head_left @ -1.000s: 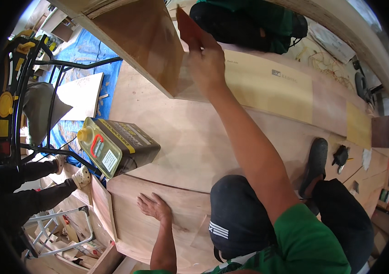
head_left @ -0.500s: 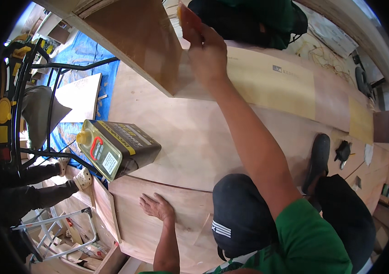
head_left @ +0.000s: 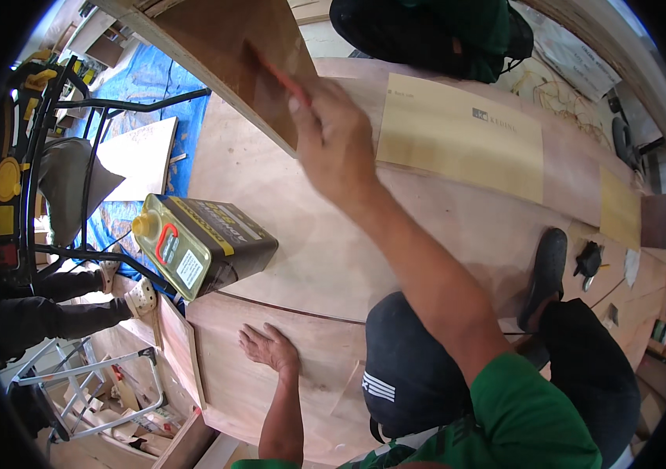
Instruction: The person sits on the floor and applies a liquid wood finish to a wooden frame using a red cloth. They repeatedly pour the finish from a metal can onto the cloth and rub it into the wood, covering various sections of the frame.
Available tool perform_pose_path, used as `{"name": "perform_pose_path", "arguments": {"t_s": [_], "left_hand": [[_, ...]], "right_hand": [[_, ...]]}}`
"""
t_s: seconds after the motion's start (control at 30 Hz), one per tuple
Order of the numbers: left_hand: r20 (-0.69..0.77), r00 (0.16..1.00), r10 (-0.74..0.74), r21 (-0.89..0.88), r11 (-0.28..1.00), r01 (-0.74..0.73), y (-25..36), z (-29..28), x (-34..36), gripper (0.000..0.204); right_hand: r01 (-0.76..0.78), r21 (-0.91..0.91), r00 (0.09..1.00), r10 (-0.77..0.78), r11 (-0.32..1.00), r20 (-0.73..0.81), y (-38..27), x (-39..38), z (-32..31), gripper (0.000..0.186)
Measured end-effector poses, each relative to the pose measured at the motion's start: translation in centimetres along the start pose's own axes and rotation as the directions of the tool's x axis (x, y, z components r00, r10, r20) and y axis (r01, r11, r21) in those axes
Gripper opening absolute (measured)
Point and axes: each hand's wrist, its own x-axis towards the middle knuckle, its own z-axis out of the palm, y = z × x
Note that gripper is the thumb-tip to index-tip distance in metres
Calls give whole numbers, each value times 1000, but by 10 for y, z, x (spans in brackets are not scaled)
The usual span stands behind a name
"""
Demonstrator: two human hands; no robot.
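My right hand (head_left: 337, 144) grips a thin, flat red spreader (head_left: 278, 72), its fingers pinched along one edge. The spreader lies against the brown face of an upright wooden panel (head_left: 200, 47), and motion blurs it and the hand slightly. Down on the plywood sheet (head_left: 309, 422) at the lower middle, my left hand (head_left: 270, 349) rests palm down with its fingers spread. A large rectangular metal can (head_left: 211, 242) with a yellow cap and red handle stands between the left hand and the panel.
A pale yellow sheet (head_left: 458, 141) lies on the boards at the upper right. Another person's dark-clad legs (head_left: 419, 39) are at the top; a second person in light clogs (head_left: 141, 301) stands left. A black-framed machine (head_left: 90, 148) and a stepladder (head_left: 90, 383) stand left.
My right hand has swung left and downward with the spreader, from above the yellow sheet to the upright panel's face. My left hand stays in place.
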Motion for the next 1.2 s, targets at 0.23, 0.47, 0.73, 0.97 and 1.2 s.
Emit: {"name": "perform_pose_path", "arguments": {"t_s": [0.23, 0.47, 0.73, 0.97, 1.2], "left_hand": [[7, 1000, -14, 3, 1000, 14, 4, -3, 0, 69], [-3, 1000, 1, -48, 999, -1, 5, -6, -1, 69], [-16, 1000, 20, -11, 1000, -20, -5, 2, 3, 69], [-1, 1000, -19, -9, 1000, 19, 2, -5, -2, 68], [-15, 1000, 2, -3, 1000, -2, -2, 3, 3, 69]], "right_hand": [[155, -49, 983, -149, 987, 106, -23, -65, -7, 28], [32, -25, 995, -35, 999, -98, -11, -11, -18, 31], [117, -178, 986, -136, 977, -97, -6, -62, -4, 31], [-359, -63, 931, 362, 931, 49, 16, 2, -15, 22], [-85, -4, 996, 85, 996, -15, -71, -9, -4, 17]]}}
